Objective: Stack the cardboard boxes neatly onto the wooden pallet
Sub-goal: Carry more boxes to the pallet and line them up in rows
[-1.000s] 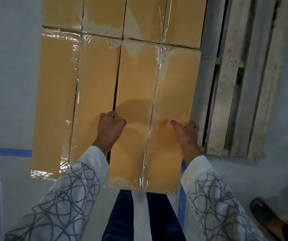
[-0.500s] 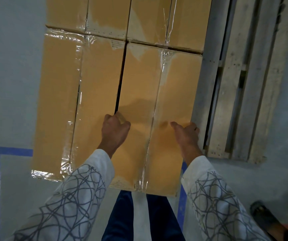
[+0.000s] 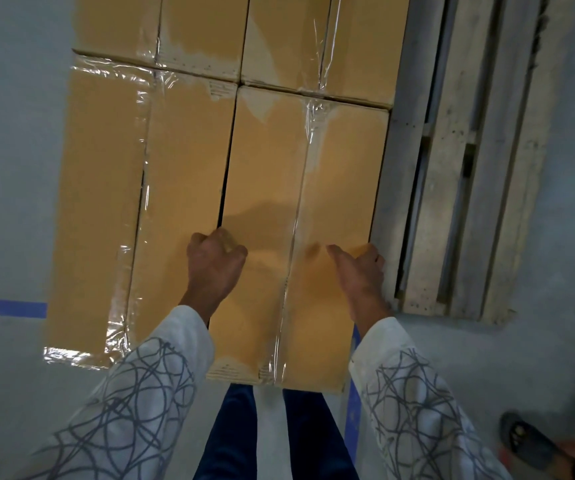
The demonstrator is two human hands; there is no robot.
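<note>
A long tan cardboard box point(image 3: 300, 188), taped down its middle, lies in front of me, its far end against the back row of boxes point(image 3: 244, 32). My left hand point(image 3: 215, 268) grips its left edge, fingers curled into the narrow gap beside the neighbouring taped box point(image 3: 133, 202). My right hand point(image 3: 360, 271) holds its right edge, thumb on top. The boxes rest on the grey wooden pallet point(image 3: 452, 168), whose bare slats show to the right.
Blue tape lines point(image 3: 5, 308) mark the pale floor at the left and near my legs. Another person's sandalled foot point(image 3: 525, 441) stands at the lower right. The near end of the held box overhangs toward my legs.
The held box has slid a little away from me and closer to the left neighbour, narrowing the gap. Both hands keep their grip on its edges.
</note>
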